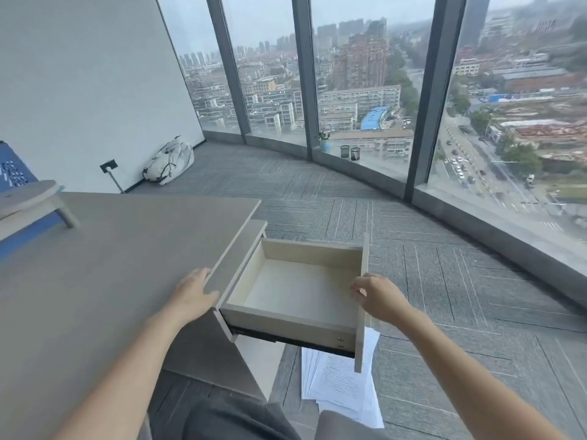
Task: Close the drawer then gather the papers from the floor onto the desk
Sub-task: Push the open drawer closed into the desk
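Note:
An empty pale wooden drawer (295,290) stands pulled far out of the grey desk (104,271), to the right of the desk's edge. My right hand (379,298) grips the top of the drawer front (362,300), fingers curled over its edge. My left hand (190,296) lies flat on the desk's corner beside the drawer, holding nothing. Several white printed papers (343,385) lie spread on the carpet under and in front of the drawer, partly hidden by it.
A curved glass window wall (365,90) runs behind, with a low sill holding a small plant (324,141) and two mesh cups (350,152). A white bag (170,161) leans on the left wall. A small stool-like stand (30,198) sits on the desk's far left.

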Available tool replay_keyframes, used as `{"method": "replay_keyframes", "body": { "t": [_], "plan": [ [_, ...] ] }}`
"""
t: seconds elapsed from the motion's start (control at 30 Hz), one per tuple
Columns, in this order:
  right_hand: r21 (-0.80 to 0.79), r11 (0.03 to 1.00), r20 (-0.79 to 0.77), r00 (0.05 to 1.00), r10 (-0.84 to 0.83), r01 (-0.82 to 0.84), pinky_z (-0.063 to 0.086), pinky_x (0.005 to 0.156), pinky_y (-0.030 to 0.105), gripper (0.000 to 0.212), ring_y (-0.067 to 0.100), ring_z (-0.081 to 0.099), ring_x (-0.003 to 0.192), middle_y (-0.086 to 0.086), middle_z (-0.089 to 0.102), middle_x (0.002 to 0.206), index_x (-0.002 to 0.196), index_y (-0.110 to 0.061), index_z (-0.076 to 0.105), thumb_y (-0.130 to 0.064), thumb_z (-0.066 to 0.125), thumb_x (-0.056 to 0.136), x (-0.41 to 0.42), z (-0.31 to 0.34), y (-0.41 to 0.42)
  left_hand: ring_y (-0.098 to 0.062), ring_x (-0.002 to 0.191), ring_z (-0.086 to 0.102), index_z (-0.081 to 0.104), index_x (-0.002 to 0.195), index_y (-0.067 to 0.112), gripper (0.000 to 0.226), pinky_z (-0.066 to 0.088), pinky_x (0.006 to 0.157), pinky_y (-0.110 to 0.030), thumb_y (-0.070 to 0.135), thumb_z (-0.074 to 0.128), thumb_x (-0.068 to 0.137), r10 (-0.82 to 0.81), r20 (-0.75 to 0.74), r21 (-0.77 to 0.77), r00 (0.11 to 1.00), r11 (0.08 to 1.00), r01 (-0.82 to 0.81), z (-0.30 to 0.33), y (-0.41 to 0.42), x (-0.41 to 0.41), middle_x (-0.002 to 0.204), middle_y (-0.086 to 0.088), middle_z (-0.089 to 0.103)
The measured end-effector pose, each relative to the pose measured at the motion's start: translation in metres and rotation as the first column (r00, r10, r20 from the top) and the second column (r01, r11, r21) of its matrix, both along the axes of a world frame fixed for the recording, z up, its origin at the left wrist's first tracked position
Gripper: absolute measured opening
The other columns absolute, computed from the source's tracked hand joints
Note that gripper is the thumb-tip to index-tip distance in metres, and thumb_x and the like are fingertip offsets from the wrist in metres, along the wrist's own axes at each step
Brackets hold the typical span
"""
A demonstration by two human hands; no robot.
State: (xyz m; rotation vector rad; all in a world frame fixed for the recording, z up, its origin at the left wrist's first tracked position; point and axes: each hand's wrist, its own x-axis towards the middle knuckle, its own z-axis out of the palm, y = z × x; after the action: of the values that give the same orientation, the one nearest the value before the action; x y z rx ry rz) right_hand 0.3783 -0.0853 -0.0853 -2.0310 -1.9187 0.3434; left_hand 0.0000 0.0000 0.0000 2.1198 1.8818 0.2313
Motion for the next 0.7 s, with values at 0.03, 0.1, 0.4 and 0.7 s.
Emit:
{"method": "replay_keyframes", "body": {
  "t": [0.03,0.1,0.4,0.7],
  "plan": [
    [0.001,1.0,-0.003,1.0,-0.021,0.021,0.054,0.082,0.039,0.021,0.026,0.067,0.095,0.001,0.068,0.106,0.103,-0.02,0.074,-0.019,0.055,0.094,0.0,-0.004,-0.001,-0.03,0.144,0.036,0.041,0.148,0.008,0.06,0.029,0.115,-0.037,0.019,0.061,0.092,-0.023,-0.032,0.011,0.999,1.0,0.024,-0.004,0.003,-0.003,0.154,-0.013,0.042],
    [-0.006,0.995,-0.02,0.995,-0.102,0.102,0.055,0.083,0.04,0.025,0.027,0.066,0.099,0.004,0.066,0.111,0.109,-0.018,0.072,-0.015,0.052,0.094,-0.001,-0.004,-0.004,-0.028,0.155,0.012,0.021,0.157,0.009,0.075,0.012,0.125,-0.04,0.025,0.058,0.094,-0.054,-0.123,0.013,0.991,0.998,0.056,-0.013,0.012,-0.01,0.167,-0.011,0.017],
    [-0.126,0.936,-0.146,0.927,-0.346,0.329,0.054,0.07,0.039,0.029,0.033,0.068,0.087,0.013,0.072,0.108,0.12,-0.014,0.058,-0.015,0.041,0.097,0.002,-0.015,0.007,-0.021,0.156,-0.004,-0.006,0.159,0.016,0.08,0.002,0.126,-0.043,0.02,0.043,0.097,-0.084,-0.363,0.077,0.928,0.99,0.12,-0.031,0.054,-0.011,0.169,-0.001,-0.006],
    [-0.316,0.861,-0.531,0.678,-0.508,0.398,0.062,0.074,0.045,0.019,0.019,0.07,0.073,0.009,0.076,0.087,0.105,-0.009,0.069,-0.007,0.058,0.09,0.03,-0.038,0.03,-0.021,0.156,-0.005,-0.003,0.16,0.02,0.084,0.003,0.125,-0.05,0.012,0.042,0.09,-0.066,-0.37,0.048,0.927,0.995,0.09,-0.032,0.101,0.009,0.169,0.002,-0.006]
  ]
}}
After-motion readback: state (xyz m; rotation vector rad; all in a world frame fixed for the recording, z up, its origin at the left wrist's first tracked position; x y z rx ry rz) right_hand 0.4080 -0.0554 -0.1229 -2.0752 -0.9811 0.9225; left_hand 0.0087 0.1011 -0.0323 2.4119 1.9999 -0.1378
